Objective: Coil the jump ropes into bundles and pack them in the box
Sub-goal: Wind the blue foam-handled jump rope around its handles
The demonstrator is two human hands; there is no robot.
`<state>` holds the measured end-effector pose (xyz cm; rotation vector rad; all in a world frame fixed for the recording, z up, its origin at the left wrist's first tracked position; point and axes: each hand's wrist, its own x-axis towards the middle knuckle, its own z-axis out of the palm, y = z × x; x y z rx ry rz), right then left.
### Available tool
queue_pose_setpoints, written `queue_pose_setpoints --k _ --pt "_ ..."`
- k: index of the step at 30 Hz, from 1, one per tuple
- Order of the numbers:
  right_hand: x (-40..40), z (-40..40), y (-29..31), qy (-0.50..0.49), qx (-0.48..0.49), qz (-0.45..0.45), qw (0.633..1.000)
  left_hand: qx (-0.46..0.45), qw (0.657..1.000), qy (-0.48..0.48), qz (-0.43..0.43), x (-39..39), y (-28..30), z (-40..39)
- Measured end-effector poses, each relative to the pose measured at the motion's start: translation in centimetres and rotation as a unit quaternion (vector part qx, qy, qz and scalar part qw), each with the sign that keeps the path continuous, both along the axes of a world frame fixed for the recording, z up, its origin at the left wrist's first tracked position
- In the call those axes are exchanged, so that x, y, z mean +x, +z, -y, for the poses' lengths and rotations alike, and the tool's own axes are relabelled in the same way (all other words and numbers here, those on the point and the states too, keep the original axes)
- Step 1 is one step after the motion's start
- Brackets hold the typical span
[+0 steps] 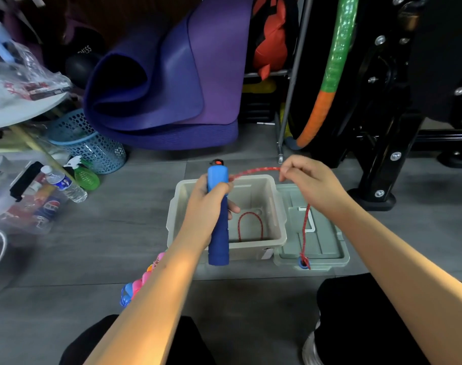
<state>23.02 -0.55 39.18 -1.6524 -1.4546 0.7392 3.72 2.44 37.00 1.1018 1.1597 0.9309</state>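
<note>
A blue jump-rope handle (218, 214) is gripped upright in the left hand (207, 206), fingers and thumb curled round its upper half, so that it is held directly over the open box (278, 227); held this way, it seems meant to serve as the core on which the cord can be gathered. The red cord (253, 172) is led from the top of the handle across to the right hand (309, 180), where it is pinched between thumb and fingertips and kept raised, apparently so that the run between the hands stays taut and can be drawn round in a loop. From that pinch the cord is let down to the second blue handle end (303, 262), which lies at the near edge of the grey-green lid (327, 248); the lid has been set flat on the floor just beside the box, on its right, leaving the box mouth free for packing. A slack loop of the same cord (250, 225) is seen hanging inside the box. Part of a second rope, made of pink and blue beads (137, 284), is visible on the floor beneath the left forearm, not yet handled. The coiling is judged to be at an early stage, as no finished bundle is seen in the box. Tangling of the hanging loop could be a risk if the cord is wound too fast.
</note>
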Motion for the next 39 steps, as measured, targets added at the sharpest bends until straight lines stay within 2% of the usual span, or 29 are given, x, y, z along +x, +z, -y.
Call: queue_pose_setpoints --k 7,12,16,20,23,28,32,35,37,39 --pt "-1.8 0.3 -0.6 0.072 -0.007 0.128 0.989 -0.014 0.995 -0.095 0.028 1.5 0.8 1.4" --pt "-0.2 -0.1 -0.9 0.047 -0.065 0.151 0.985 -0.001 0.995 0.042 0.094 0.9 0.5 0.6" --pt "1.9 -0.3 -0.9 -0.017 -0.096 0.070 0.993 -0.018 0.987 0.092 0.134 -0.1 0.8 -0.4" --pt "1.4 0.0 -0.3 0.002 -0.078 0.023 0.997 0.013 0.998 0.059 -0.010 -0.8 0.3 -0.8" --pt "-0.1 0.4 0.0 0.053 -0.054 0.027 0.997 0.011 1.000 0.001 0.018 -0.2 0.7 -0.2" --pt "-2.1 0.6 -0.1 0.089 -0.026 0.094 0.991 -0.016 0.995 -0.091 0.024 1.2 0.7 1.1" --pt "-1.4 0.5 0.0 0.086 -0.086 0.115 0.986 -0.010 0.995 0.009 0.095 1.0 0.5 0.5" --pt "0.4 0.3 0.0 0.054 -0.133 0.092 0.985 -0.018 0.983 0.100 0.153 0.1 0.4 -0.5" --pt "1.7 0.2 0.1 0.029 -0.125 0.051 0.990 -0.010 0.985 0.129 0.114 -0.7 0.4 -1.2" --pt "2.2 0.3 0.3 0.025 -0.102 0.022 0.994 0.008 0.993 0.118 0.017 -1.1 0.3 -1.5"
